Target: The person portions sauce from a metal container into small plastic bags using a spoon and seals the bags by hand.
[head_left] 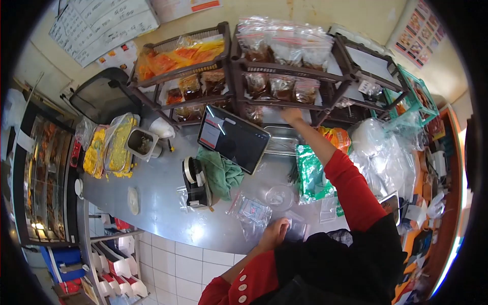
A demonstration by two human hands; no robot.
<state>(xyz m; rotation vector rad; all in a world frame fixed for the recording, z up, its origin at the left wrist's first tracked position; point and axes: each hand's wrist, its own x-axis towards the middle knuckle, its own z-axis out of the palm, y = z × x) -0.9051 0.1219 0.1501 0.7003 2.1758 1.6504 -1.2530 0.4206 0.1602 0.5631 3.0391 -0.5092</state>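
Observation:
My right hand [291,116] reaches out to the lowest level of the brown plastic rack [284,104], above a steel pan [282,140]. Its fingertips are small and partly hidden at the shelf, so their grip is unclear. Close to the counter's front edge, my left hand [277,231] is curled closed beside clear plastic bags [252,211]; what is in its fingers, if anything, I cannot make out. A round clear plastic container [279,197] sits just beyond it. Bags of brown sauce [282,87] fill the rack's middle level.
A tilted tablet [231,140] stands mid-counter, with a green cloth [223,173] and a black-and-white device [194,180] before it. Tubs of yellow food [121,145] lie left, near a steel container [142,144]. Green packets [312,173] and large plastic bags [381,152] crowd the right.

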